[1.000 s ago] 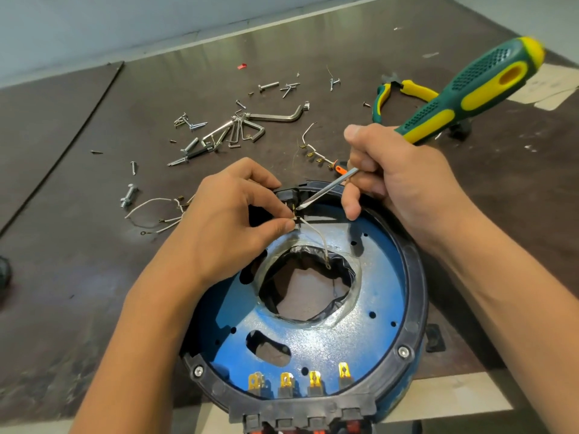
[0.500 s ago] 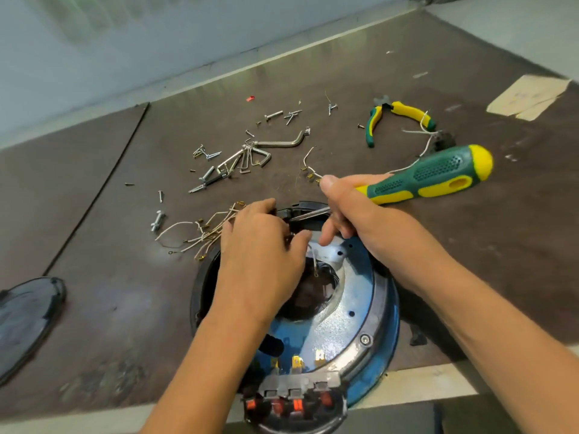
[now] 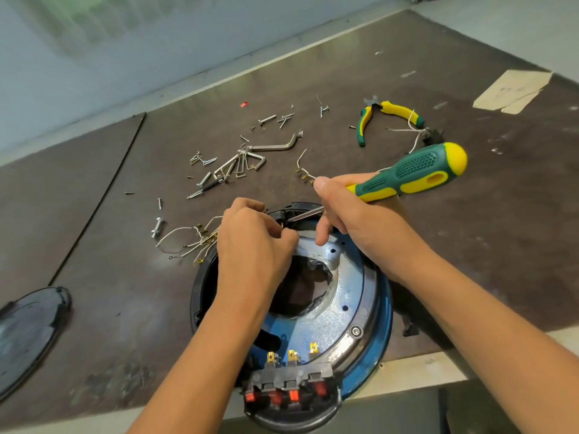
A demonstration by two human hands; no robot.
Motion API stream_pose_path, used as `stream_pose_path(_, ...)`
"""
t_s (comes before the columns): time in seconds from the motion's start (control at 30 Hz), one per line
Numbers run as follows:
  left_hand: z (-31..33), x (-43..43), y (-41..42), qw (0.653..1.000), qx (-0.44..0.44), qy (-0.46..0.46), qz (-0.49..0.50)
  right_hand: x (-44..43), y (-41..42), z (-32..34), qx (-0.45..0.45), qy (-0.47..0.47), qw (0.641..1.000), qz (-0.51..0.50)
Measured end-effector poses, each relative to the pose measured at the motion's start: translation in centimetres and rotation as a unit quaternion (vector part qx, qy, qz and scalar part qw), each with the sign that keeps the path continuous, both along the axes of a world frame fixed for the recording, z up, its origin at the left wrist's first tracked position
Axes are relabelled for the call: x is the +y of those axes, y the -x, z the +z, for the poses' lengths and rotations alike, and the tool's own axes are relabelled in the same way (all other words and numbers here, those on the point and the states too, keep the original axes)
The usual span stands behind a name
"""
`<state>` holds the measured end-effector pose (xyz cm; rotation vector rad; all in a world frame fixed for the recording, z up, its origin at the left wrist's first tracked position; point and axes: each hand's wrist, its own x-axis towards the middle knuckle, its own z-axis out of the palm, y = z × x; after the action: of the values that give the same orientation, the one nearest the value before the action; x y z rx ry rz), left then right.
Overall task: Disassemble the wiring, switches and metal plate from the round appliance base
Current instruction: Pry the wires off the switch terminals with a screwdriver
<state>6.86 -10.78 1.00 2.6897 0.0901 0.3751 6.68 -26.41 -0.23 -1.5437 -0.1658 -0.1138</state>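
Round base at the table's near edge, switches nearest: best lever the terminal gently, tip low so it can't slip, while left hand pinches what looks like a wire end at the far rim, right hand clamped on screwdriver.

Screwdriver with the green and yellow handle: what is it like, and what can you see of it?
The screwdriver has a chunky green handle with yellow inlays and a rounded yellow end. It looks rubbery, with a dimpled grip patch. Its slim, bright metal shaft slants down-left to the far rim of the round base, and the tip lies close to the left hand's curled fingers. The right hand grips the front of the handle, thumb on top. The rest juts out rightward above the table.
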Motion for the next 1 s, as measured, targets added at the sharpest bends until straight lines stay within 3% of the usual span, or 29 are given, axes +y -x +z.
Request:
stream_pose_path(0.4,-0.4,0.6,-0.4,0.999,-0.018,-0.014,-0.026,-0.2,-0.1,-0.2,-0.019,0.006,1.000,0.022)
stream_pose_path(0.6,-0.2,1.3,-1.3,0.994,0.028,0.102,-0.011,-0.1,-0.3,-0.4,-0.032,0.012,0.999,0.020)
stream_pose_path(1.0,-0.2,1.3,-1.5,0.992,0.043,0.117,-0.021,0.1,-0.7,0.0,0.005,0.002,1.000,0.023)
